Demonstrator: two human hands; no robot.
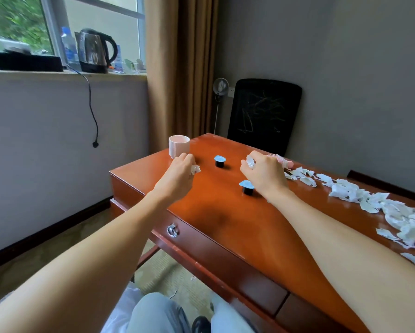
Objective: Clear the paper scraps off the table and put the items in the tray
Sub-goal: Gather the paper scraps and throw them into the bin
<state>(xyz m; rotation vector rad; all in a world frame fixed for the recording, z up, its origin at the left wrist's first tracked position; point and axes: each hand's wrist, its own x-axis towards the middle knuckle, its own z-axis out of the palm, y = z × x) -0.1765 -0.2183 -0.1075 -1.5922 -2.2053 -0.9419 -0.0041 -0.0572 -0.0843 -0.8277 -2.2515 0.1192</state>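
- Cup (179, 146): pink, ribbed, upright, far left corner of table (213, 219).
- My left hand (177, 174): over table, just beside cup, fingers curled, pinching left scrap (195, 169).
- Far pod (219, 161): black, blue lid, upright, between my hands.
- Near pod (247, 187): same kind, upright, just beside my right wrist.
- My right hand (265, 175): fingers curled, pinching right scrap (249, 162).
- Brush (282, 161): pink, partly hidden behind right hand, near far edge.
- Scraps (345, 189): white, torn, loose band on table from right hand toward right edge.

two blue-lidded pods (219, 161) (247, 187), one pink cup (179, 146), many paper scraps (345, 191).
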